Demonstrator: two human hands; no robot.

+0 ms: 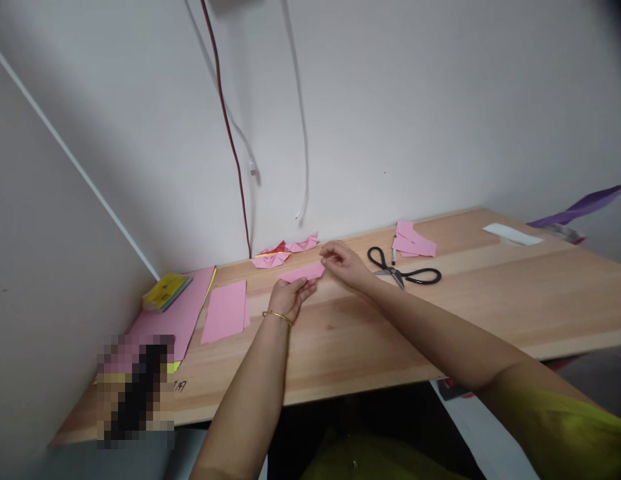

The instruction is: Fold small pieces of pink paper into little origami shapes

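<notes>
- In the head view, the left grip (291, 297) was closed on a pink paper strip (301, 274), its thumb along the near edge and its other fingers curled beneath.
- The strip lay above the worktop (350, 340), reaching from the left grip toward the right grip (328, 256).
- The right grip was at the strip's right end, its fingers bent and drawn close together; whether they pinched the paper could not be told.
- Crumpled pink paper (271, 259) lay just beyond the strip, near the wall (420, 120).
- To the left of the left grip lay pink sheets (225, 312), and farther left a larger pink stack (185, 320) with a yellow packet (166, 291) on it.
- Scissors (397, 273) with black handles lay to the right of the right grip, their blades parted.
- Just beyond them were a pen (393, 251) and pink pieces (413, 241), which overlapped.
- A white strip (511, 234) lay well apart, toward the worktop's right end.
</notes>
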